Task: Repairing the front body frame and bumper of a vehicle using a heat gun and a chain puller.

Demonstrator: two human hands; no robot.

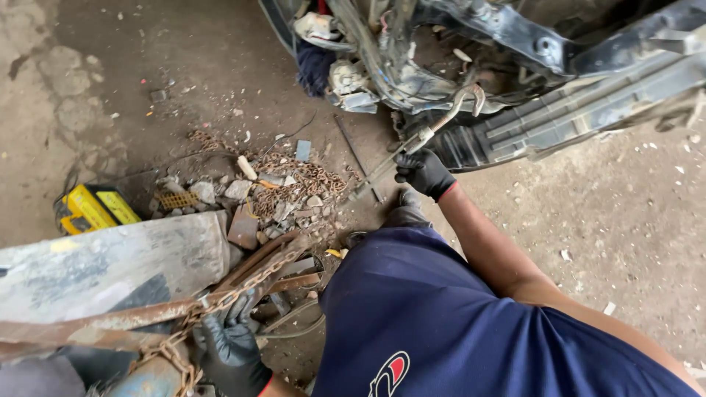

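Right hand (423, 173), black-gloved, is clenched on a long metal bar (401, 152) whose tip sits in the wrecked car front (515, 88), still wedged, so the prying looks unfinished. Left hand (229, 345), also gloved, grips a rusty chain (220, 301) draped over rusted metal pieces (110, 320), maybe under tension, hard to tell. Dirty concrete floor (184, 59), rubble and scrap pile (279, 187), yellow box (92, 209) nearby.
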